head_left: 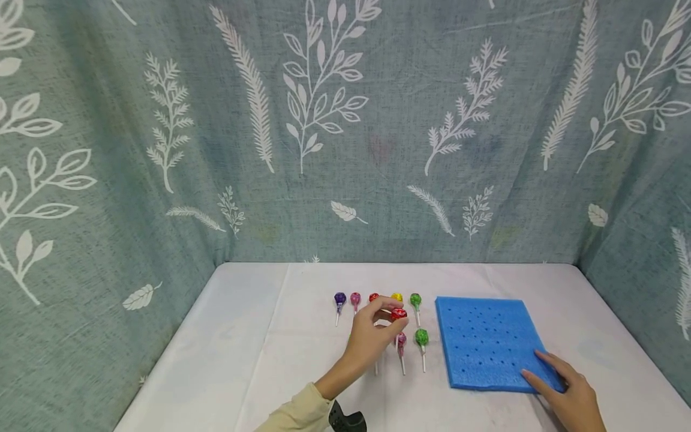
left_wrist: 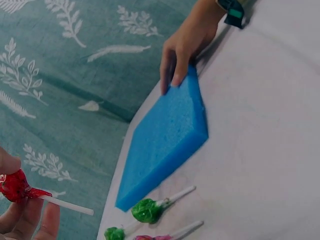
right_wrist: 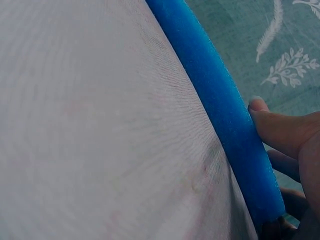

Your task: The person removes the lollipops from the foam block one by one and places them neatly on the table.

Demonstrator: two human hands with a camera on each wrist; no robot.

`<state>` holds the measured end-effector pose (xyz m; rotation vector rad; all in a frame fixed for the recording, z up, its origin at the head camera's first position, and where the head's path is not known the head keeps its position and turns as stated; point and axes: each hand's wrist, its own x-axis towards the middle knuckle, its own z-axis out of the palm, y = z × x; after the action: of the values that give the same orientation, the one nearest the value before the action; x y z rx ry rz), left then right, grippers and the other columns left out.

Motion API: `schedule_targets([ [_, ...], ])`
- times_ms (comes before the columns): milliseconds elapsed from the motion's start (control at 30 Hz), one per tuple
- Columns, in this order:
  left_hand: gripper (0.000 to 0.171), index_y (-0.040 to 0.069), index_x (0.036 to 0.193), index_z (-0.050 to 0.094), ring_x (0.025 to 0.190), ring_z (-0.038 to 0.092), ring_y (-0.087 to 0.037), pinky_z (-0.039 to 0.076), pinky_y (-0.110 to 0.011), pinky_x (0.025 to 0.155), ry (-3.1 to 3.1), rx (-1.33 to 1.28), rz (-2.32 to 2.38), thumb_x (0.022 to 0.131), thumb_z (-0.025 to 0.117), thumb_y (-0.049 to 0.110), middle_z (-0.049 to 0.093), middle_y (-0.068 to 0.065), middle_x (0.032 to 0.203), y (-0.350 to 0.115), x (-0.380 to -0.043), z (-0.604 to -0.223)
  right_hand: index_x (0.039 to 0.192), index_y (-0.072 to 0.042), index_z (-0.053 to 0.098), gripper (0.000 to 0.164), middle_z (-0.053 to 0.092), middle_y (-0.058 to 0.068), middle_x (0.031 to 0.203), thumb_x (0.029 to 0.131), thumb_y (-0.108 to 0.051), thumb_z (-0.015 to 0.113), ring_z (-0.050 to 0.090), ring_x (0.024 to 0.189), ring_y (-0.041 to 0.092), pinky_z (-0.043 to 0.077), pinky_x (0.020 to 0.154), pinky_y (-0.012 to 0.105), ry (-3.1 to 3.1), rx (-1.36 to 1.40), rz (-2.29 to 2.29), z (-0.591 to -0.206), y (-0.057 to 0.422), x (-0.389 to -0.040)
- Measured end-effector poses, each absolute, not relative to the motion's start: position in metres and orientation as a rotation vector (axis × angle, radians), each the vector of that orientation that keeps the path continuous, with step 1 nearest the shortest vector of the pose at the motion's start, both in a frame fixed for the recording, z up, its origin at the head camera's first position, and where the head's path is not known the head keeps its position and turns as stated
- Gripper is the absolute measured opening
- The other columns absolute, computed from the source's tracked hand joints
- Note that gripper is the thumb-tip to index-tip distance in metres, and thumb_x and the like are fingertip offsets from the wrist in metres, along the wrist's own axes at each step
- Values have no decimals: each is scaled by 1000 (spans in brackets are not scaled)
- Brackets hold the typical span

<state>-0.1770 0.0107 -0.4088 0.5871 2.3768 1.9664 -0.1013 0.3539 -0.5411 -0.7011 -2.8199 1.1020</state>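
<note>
My left hand (head_left: pixel 372 336) pinches a red-wrapped lollipop (head_left: pixel 399 314) by its candy head between thumb and fingers. Its white stick (left_wrist: pixel 70 204) points away from the fingers in the left wrist view. Under and around this hand, several lollipops lie in two rows, among them a purple one (head_left: pixel 339 298), a pink one (head_left: pixel 401 339) and a green one (head_left: pixel 421 337); the hand covers some. At the right, my right hand (head_left: pixel 574 387) holds the near right corner of a blue foam board (head_left: pixel 480 342) dotted with small holes, thumb and fingertips on its top.
A white cloth (head_left: pixel 237 336) covers the table under the lollipops and the board. Behind and at both sides hangs a green curtain (head_left: pixel 388 150) with white leaf prints. A dark wrist strap (head_left: pixel 347 418) shows below the left sleeve.
</note>
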Motion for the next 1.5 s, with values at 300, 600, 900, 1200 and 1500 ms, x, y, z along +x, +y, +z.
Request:
schedule_targets([
  [300, 20, 3, 104, 64, 90, 60, -25, 51, -22, 70, 2410, 568, 1941, 84, 69, 5, 64, -12, 101, 2, -176, -417, 141, 2, 39, 98, 29, 35, 142, 74, -65, 66, 26, 128, 54, 27, 102, 61, -2819, -684, 1103, -546, 356, -104],
  [600, 17, 4, 101, 65, 87, 61, -27, 52, -25, 73, 2457, 523, 1928, 84, 68, 2, 63, -13, 102, -12, -176, -432, 141, 2, 39, 97, 30, 35, 142, 75, -64, 66, 26, 128, 54, 27, 102, 62, -2812, -667, 1105, -548, 356, -103],
  [900, 16, 6, 101, 65, 85, 59, -24, 50, -20, 67, 2528, 435, 1862, 85, 69, 4, 64, -12, 98, -25, -177, -440, 141, 2, 39, 96, 30, 35, 141, 75, -64, 66, 26, 128, 54, 27, 102, 61, -2808, -666, 1092, -549, 356, -104],
  [1200, 18, 9, 101, 66, 79, 60, -19, 51, -21, 59, 2560, 424, 1884, 85, 71, 11, 65, -6, 96, -40, -198, -482, 140, 2, 39, 95, 30, 35, 141, 77, -63, 66, 26, 128, 54, 27, 102, 62, -2802, -668, 1098, -550, 357, -103],
  [1500, 17, 11, 99, 66, 73, 60, -17, 52, -25, 54, 2565, 350, 1895, 84, 72, 14, 65, -5, 90, -57, -208, -491, 140, 2, 41, 94, 31, 35, 141, 76, -62, 67, 27, 128, 54, 28, 102, 61, -2785, -670, 1102, -549, 356, -103],
])
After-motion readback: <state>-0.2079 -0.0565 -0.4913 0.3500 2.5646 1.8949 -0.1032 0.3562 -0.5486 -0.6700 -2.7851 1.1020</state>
